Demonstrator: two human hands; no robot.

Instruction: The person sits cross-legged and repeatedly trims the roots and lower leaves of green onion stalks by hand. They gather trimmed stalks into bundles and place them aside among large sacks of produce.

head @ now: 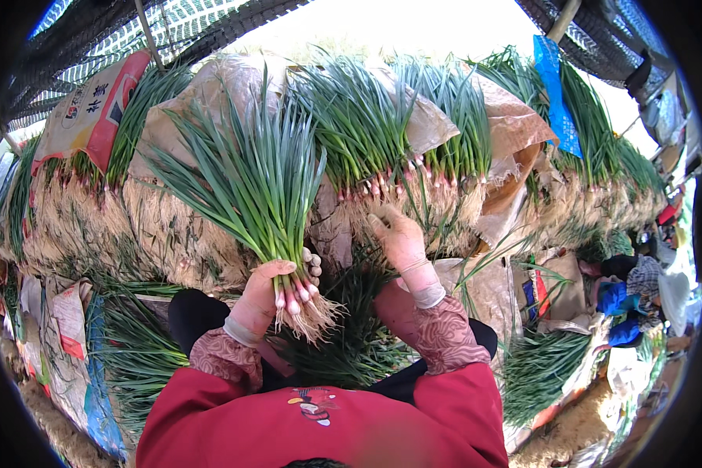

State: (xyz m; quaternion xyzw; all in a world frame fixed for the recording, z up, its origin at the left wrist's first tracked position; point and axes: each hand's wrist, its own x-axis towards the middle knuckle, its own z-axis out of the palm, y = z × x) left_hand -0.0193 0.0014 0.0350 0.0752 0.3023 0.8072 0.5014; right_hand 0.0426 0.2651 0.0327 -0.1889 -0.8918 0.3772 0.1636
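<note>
My left hand (263,292), in a thin glove with soiled fingertips, grips a bunch of spring onions (269,199) just above the bulbs. The long green leaves fan upward and away from me, while the pinkish bulbs (295,298) and pale stringy roots (313,322) hang toward my lap. To the right, my right hand (399,237), also gloved, is raised before the heaped spring onions (357,128). Its fingers are bent and apart from the thumb, with nothing visible in them. Just beyond its fingertips are the heap's roots (368,213).
Woven sacks (88,111) and a blue strip (556,93) lie over parts of the long heap. Loose leaves (351,333) cover the ground between my knees. More spring onions lie at left (140,339) and right (544,374). Another person (626,298) is at far right.
</note>
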